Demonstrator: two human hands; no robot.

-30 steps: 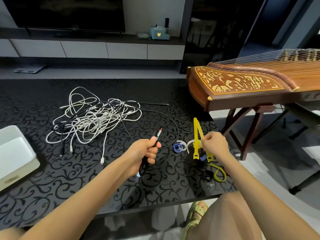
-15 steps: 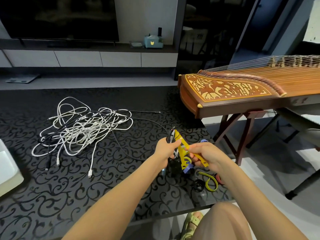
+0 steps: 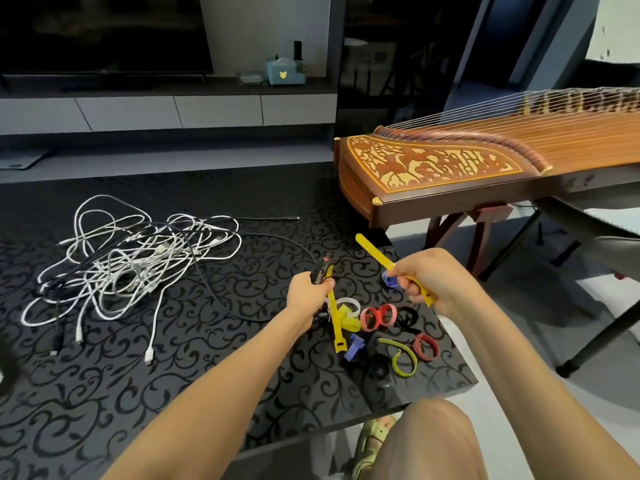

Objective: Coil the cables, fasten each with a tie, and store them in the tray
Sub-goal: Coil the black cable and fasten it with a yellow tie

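The left hand [image 3: 309, 285] has its fingers wrapped tight around a black cable [image 3: 221, 292] and the top of a yellow tie [image 3: 335, 320]. The tie hangs down from the fingers to the black patterned surface [image 3: 173, 368]. The cable's end with a red tip pokes up just above the fingers, and the rest of the cable runs off to the left of them.

The right hand [image 3: 427, 282] has its fingers pinched on a second yellow tie [image 3: 377, 254]. This one sticks up and to the left from the fingers, in the air.

Below and between the two hands lies a heap of loose ties [image 3: 384, 327] in red, black, blue, white and green. The heap sits near the right edge of the surface.

Far to the left of the left fingers is a tangled pile of white and dark cables [image 3: 131, 258]. The surface is bare between that pile and the hands. Past the right fingers, beyond the surface edge, stands a wooden zither [image 3: 450, 168].
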